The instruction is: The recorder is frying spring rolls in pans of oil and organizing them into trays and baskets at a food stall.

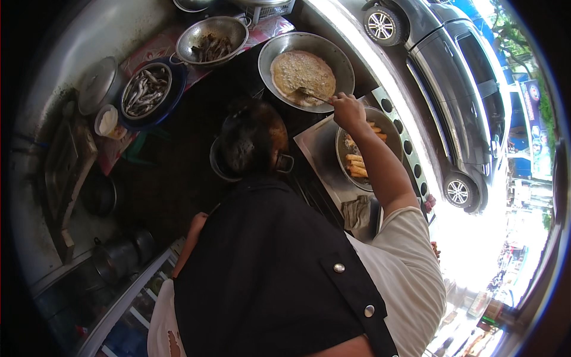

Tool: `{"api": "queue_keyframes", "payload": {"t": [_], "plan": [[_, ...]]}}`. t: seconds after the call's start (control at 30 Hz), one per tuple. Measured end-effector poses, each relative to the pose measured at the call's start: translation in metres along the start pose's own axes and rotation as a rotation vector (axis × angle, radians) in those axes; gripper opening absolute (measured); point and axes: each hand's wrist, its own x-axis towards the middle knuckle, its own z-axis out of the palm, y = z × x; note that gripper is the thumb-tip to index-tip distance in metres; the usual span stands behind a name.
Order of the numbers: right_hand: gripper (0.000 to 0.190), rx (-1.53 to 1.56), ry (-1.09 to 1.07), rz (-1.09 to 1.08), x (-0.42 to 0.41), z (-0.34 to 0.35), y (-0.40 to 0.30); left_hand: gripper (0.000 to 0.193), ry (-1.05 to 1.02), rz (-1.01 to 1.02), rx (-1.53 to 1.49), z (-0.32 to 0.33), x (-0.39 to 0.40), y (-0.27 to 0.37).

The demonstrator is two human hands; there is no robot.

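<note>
My right hand (349, 110) grips the handle of a long-handled metal cooking utensil (319, 97). Its head dips into bubbling, frothy oil (304, 73) in a large metal wok (341, 56). Below my right forearm, golden fried rolls (356, 166) lie in a second pan (392, 129), partly covered by the arm. My left hand (199, 222) hangs low at the left, half hidden by a black garment (267, 267); whether it holds anything is unclear. Ahead of the garment is a metal pot with a side handle (284, 163); its dark contents are hard to make out.
Small whole fish (145, 91) fill a bowl inside a blue basin (178, 91). Browned pieces (213, 48) lie in a metal colander (238, 38). A folded cloth (356, 213) rests by the stove. A lid (98, 85) leans at left; a dark car (450, 80) stands outside.
</note>
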Motion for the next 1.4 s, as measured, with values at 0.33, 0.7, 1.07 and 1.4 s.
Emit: {"api": "queue_keyframes", "payload": {"t": [0.33, 0.7, 1.07, 1.4], "plan": [[0.037, -0.001, -0.053, -0.008, -0.003, -0.006, 0.002, 0.039, 0.012, -0.179, 0.040, -0.006, 0.001, -0.024], [0.029, -0.048, -0.007, -0.051, -0.012, 0.013, -0.002, 0.035, 0.003, -0.015, 0.073, -0.001, -0.014, -0.033], [0.033, -0.027, -0.054, 0.077, -0.007, -0.035, 0.026, 0.034, 0.014, -0.195, -0.021, -0.004, -0.009, -0.022], [0.031, 0.155, -0.048, 0.208, 0.008, -0.032, 0.064, 0.033, 0.034, -0.237, -0.027, 0.010, -0.025, -0.034]]}}
